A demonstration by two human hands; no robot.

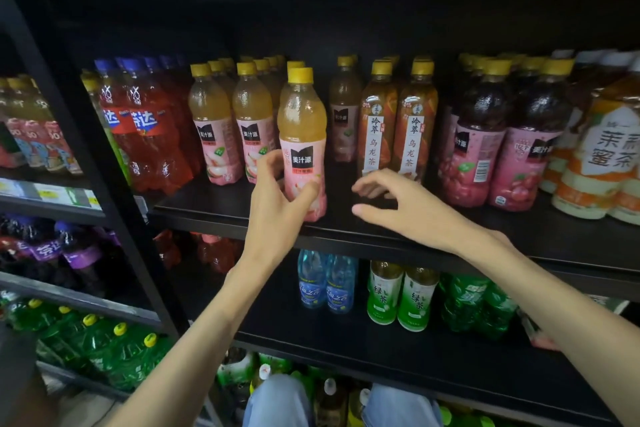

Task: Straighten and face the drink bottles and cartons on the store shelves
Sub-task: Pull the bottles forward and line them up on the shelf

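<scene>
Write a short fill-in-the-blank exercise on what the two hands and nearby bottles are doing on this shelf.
1. The left hand grips a peach juice bottle whose cap is ____.
2. The right hand is open and holds ____.
3. The two oolong tea bottles stand just beyond the ____ hand.
4. The green tea bottles stand on the shelf ____ the juice bottle's.

Missing words: yellow; nothing; right; below

Both bare arms reach up and forward. Left hand (277, 198) is wrapped around something, thumb across the front, fingers curled behind. Right hand (398, 204) hovers palm down just beside it, fingers spread and loosely curled, gripping nothing.
</scene>
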